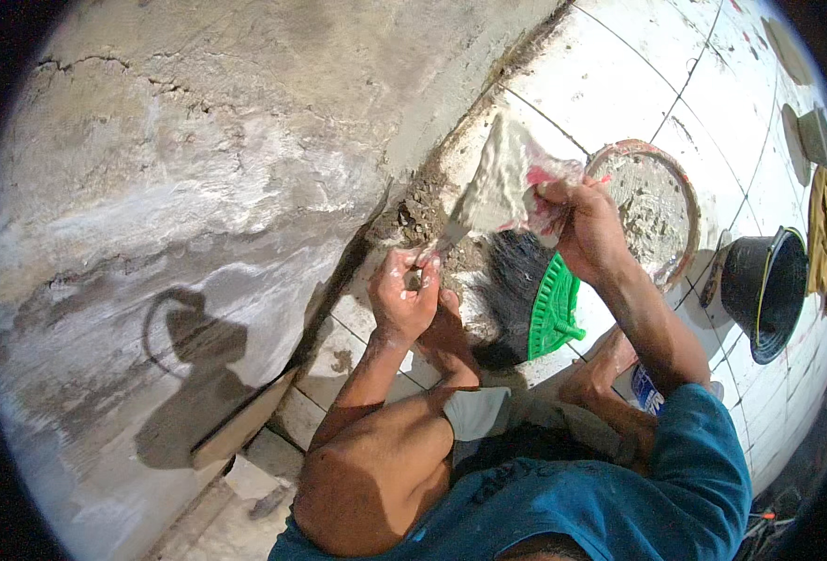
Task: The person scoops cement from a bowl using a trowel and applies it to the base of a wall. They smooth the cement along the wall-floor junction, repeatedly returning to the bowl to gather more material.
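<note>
My right hand [589,229] grips a plastic bag [502,182] with red markings, smeared with wet grey mortar. Its narrow lower end reaches down to my left hand [404,294], whose thumb and fingers are pinched together there, with pale smears on the skin. The bag hangs above the dirty joint between wall and floor, near crumbled debris [420,210]. Just right of my right hand is a round reddish basin [689,173] of grey mortar [652,206]. Below the bag lies a green broom head [554,309] with black bristles [510,294].
A cracked, patchy wall [198,168] rises along the left. White tiles [638,47] cover the floor. On the right stand a black bucket [764,290] and a brownish cloth [825,238]. My bare feet [446,337] are close to the broom.
</note>
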The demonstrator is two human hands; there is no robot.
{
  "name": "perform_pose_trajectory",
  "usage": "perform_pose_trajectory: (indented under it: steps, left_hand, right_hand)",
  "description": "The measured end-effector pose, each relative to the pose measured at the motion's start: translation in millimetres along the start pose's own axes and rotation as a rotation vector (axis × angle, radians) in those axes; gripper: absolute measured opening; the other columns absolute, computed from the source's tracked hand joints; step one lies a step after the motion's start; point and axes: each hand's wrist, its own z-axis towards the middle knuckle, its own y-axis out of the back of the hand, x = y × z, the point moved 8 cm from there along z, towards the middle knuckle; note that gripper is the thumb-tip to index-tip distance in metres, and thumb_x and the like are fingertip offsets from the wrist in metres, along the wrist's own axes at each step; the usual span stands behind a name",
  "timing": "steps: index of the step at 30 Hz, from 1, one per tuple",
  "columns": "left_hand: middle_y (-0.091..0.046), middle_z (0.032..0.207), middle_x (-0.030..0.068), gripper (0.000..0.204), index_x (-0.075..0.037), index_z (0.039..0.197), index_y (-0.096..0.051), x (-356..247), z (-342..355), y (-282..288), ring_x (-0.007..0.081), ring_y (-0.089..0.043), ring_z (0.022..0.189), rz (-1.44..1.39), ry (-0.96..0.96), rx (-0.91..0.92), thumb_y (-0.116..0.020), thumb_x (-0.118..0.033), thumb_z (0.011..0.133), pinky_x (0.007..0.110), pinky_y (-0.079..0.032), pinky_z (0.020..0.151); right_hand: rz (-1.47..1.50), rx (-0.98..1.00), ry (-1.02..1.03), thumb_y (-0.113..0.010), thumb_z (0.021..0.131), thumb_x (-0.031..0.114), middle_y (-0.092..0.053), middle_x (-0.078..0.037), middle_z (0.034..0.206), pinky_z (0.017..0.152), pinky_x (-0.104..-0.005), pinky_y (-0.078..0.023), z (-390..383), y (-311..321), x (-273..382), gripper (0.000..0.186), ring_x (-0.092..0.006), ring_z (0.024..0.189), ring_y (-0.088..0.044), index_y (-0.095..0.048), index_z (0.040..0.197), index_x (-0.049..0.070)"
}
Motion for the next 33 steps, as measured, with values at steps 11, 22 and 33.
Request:
perform_pose_trajectory:
  steps: [11,22,33]
  left_hand:
    - [-0.075,0.096,0.0155,0.021,0.003,0.096,-0.069,-89.2,17.1,-16.1,0.0351,-0.074,0.086,0.213,-0.502,0.009,-0.073,0.000,0.076,0.043,-0.061,0.082]
    - [-0.076,0.099,0.0178,0.018,0.002,0.093,-0.068,-112.6,39.4,-17.2,0.0351,-0.073,0.091,0.181,-0.520,-0.014,-0.072,0.001,0.075,0.044,-0.060,0.084]
    - [-0.076,0.101,0.0171,0.009,0.002,0.091,-0.069,-129.0,60.4,-13.5,0.0313,-0.073,0.090,0.299,-0.683,-0.086,-0.072,0.000,0.083,0.038,-0.060,0.080]
  right_hand:
    - [-0.599,0.030,0.582,-0.043,0.080,-0.008,-0.069,-0.019,0.129,0.105,-0.0340,-0.049,-22.4,-22.1,-1.4,0.065,-0.0198,0.118,-0.065,-0.053,0.144,-0.008]
    - [-0.628,-0.055,0.787,-0.040,0.077,-0.007,-0.066,-0.025,0.134,0.109,-0.0356,-0.047,-25.8,-14.5,5.5,0.069,-0.0274,0.123,-0.065,-0.051,0.145,-0.010]
    - [-0.785,-0.044,0.878,-0.043,0.084,-0.004,-0.070,-0.027,0.122,0.094,-0.0332,-0.054,-45.4,-38.8,26.2,0.059,-0.0238,0.106,-0.071,-0.054,0.142,-0.010]
